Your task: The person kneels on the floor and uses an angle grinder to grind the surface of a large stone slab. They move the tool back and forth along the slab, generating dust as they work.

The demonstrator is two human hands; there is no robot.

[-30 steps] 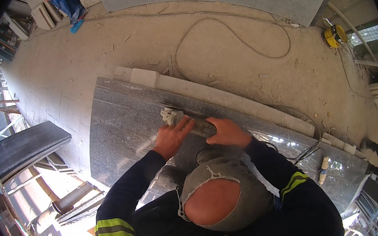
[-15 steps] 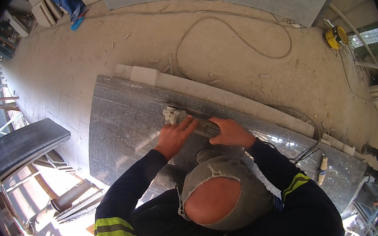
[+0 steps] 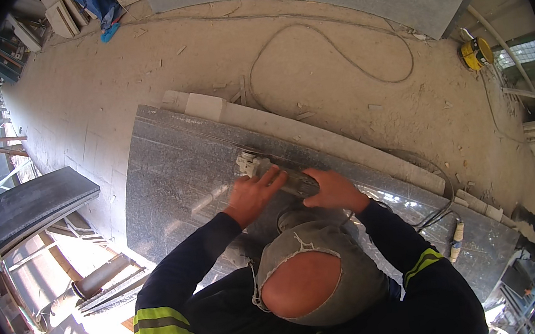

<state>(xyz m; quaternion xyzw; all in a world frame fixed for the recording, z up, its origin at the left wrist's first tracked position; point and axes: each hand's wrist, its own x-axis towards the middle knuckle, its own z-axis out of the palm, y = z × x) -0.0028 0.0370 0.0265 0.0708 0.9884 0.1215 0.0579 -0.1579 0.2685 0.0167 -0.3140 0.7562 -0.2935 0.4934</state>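
Head view. My left hand (image 3: 254,196), its fingers half bent, lay across the dusty, cylindrical angle grinder (image 3: 295,183) behind its metal head; my right hand (image 3: 333,192) curled round the rear. The grinder sat over a smooth, speckled dark-grey stone slab (image 3: 165,158), bordered by a rough, pale stone strip (image 3: 317,139). Beyond spread a dusty floor (image 3: 185,68) with a looped cable (image 3: 331,45). My knee (image 3: 301,284), through frayed cloth, hid the slab's near part.

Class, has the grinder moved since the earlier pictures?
Yes: the grinder has shifted slightly right along the dark slab, judged against the squarish pale block beyond the slab's far edge.
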